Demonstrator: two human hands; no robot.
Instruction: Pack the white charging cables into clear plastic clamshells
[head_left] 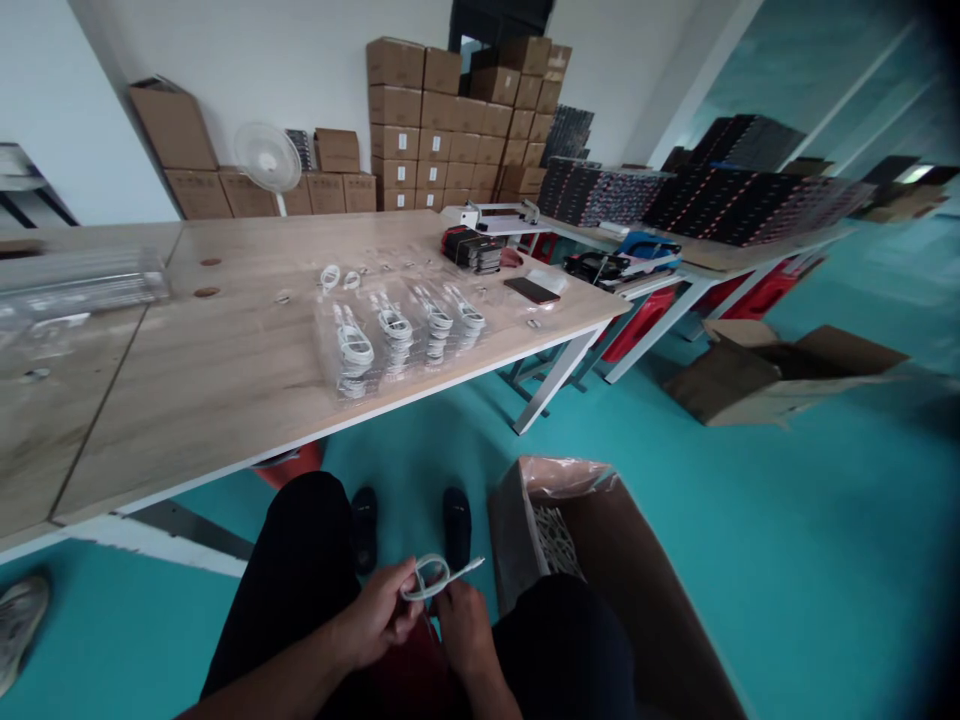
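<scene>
Brown cartons (397, 105) stand against the pale wall behind the worktop (247, 345), with a white fan (264, 157) to their left and teal floor (780, 510) all around. On the wood, near the edge facing me, sits a clear tray (326, 345) with 4 stacks of coils (395, 325); a phone (531, 290) lies to its right.

What I'd watch is the loop itself: if my pinch slackens, the cable (448, 577) could probably spring open and lose its round. Pulling too hard on its free end could cinch the loop small or kink it. And since nothing but my grip seems to hold it up, a slip would likely send it down between my knees, maybe to the floor.

It sits low in front of me, above my lap, bridging my hands. My left hand (388, 612) is clamped on the left side of the loop; my right hand (463, 622), close beside, is closed on it near where the free end leaves, that end pointing right, toward a box (516, 545) holding more white cables (553, 538).
</scene>
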